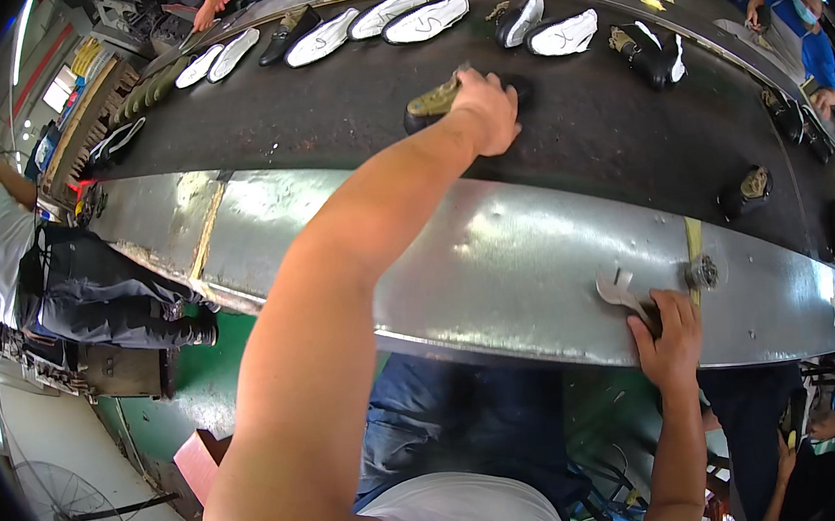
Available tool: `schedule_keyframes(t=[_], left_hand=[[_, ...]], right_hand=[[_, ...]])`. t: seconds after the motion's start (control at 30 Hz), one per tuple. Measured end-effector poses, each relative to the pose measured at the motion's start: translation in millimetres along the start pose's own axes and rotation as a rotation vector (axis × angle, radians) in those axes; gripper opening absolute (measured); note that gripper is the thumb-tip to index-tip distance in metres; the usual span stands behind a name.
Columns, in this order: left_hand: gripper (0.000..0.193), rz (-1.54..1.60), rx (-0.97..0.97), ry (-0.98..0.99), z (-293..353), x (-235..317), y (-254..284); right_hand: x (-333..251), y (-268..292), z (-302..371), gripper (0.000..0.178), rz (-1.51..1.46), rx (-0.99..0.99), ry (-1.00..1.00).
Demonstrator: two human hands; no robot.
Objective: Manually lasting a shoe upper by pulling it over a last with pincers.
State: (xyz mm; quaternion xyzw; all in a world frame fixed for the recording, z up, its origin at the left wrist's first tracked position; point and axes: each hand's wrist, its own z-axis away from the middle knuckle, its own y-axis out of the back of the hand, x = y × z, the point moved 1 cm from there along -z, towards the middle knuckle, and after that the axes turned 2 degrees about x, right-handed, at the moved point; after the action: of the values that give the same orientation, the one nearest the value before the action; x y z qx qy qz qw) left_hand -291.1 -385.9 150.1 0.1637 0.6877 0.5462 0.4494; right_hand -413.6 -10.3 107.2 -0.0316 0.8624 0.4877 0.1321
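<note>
White shoes [427, 20]: dark squiggles, along the far edge of the black belt [628, 145], none you can read!
Metal ledge [498, 263]: nothing legible.

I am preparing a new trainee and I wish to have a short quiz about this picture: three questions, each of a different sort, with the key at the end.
1. Short answer: What does the right hand hold?
2. Multiple choice: What does the left hand grip?
a) a glass bottle
b) an olive-and-black shoe
c) a folded cloth
3. True or false: The right hand reaches farther out over the dark belt than the left hand.

Key:
1. A silver-coloured tool with a broad end.
2. b
3. False: the right hand is at the near metal ledge.
</note>
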Motion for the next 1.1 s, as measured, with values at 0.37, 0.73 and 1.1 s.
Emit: schedule_keyframes(t=[0.37, 0.73, 1.1], left_hand=[[0.060, 0.693, 0.453, 0.801, -103, -227, -157], [0.107, 1.294, 0.075, 0.616, -186, -282, -212], [0.101, 0.663, 0.040, 0.626, -66, -216, -157]], right_hand=[[4, -1, -4, 0.045, 0.000, -0.105, -0.126], [0, -7, -16, 0.043, 0.069, -0.172, -0.098], [-10, -11, -11, 0.043, 0.035, -0.069, -0.053]])
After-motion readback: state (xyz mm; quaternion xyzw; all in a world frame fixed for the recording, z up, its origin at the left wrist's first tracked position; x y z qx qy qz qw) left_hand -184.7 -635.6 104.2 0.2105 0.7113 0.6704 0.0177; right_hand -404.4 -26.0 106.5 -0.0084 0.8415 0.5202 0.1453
